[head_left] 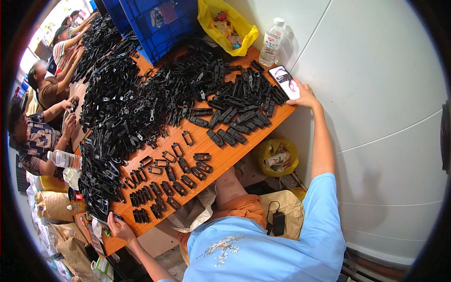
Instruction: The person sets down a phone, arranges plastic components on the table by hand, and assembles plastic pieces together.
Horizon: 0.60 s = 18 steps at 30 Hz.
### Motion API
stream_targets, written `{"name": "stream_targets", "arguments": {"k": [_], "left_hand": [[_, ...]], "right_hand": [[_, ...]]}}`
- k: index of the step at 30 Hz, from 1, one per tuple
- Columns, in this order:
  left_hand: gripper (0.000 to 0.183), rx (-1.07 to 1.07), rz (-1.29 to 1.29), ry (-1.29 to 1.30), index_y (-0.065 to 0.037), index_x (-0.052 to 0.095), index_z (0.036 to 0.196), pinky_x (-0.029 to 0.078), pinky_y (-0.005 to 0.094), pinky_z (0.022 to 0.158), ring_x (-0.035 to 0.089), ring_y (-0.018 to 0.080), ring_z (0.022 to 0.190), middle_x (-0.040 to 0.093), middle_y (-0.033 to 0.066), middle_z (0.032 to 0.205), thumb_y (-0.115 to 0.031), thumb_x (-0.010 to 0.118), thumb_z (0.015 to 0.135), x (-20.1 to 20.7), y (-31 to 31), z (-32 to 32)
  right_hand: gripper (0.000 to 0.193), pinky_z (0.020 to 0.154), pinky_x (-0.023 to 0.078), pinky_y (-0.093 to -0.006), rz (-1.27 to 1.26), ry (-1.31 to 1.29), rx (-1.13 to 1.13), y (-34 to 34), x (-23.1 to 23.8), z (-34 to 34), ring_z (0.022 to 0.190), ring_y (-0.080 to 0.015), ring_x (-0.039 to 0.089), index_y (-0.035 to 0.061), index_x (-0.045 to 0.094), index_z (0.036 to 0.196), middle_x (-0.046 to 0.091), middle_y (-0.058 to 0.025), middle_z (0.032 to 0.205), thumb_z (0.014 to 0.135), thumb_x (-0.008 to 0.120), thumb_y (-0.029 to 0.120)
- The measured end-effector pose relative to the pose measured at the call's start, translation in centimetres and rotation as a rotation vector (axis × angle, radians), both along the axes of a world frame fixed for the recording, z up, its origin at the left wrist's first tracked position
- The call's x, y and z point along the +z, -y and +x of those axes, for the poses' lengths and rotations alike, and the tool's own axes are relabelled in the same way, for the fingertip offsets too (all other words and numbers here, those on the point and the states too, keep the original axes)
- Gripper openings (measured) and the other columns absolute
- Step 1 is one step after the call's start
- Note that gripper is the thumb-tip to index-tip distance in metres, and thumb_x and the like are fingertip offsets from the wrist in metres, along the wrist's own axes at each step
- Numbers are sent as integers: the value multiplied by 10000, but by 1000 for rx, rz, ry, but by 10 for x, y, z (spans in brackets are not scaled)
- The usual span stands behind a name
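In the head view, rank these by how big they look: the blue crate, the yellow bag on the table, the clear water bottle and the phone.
1. Blue crate, largest, though partly cut off at the top edge.
2. Yellow bag.
3. Water bottle and phone: too alike to rank. The right hand touches the phone.

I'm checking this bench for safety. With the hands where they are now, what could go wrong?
The right hand rests on a phone lying at the table's far corner by the edge; a nudge might drop it. The water bottle stands beside the phone, so a tip could wet it. The left hand touches black plastic parts heaped near the table's edge, which may slide off.
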<state>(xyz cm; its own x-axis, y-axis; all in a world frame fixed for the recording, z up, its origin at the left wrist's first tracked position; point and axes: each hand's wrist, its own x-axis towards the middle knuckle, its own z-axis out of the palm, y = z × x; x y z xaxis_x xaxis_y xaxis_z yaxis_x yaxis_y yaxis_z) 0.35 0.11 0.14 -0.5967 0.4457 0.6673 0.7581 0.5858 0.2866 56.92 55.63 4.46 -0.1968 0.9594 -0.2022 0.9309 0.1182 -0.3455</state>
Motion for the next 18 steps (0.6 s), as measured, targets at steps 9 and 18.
{"name": "stream_targets", "arguments": {"k": [9,18], "left_hand": [[251,-5,34,4,4,615,1016,485,328,760,595,249,918,615,119,1010,86,518,799,6,-5,7],[248,-10,81,18,5,621,1011,470,332,783,593,252,920,615,126,1014,87,527,796,9,-6,10]], "right_hand": [[477,860,415,-381,662,-380,54,98,14,-50,1007,-315,515,73,520,1144,522,-164,1052,714,705,166],[232,720,471,-351,421,-471,244,217,20,-152,826,-275,574,35,560,914,557,-98,902,738,680,128]]}}
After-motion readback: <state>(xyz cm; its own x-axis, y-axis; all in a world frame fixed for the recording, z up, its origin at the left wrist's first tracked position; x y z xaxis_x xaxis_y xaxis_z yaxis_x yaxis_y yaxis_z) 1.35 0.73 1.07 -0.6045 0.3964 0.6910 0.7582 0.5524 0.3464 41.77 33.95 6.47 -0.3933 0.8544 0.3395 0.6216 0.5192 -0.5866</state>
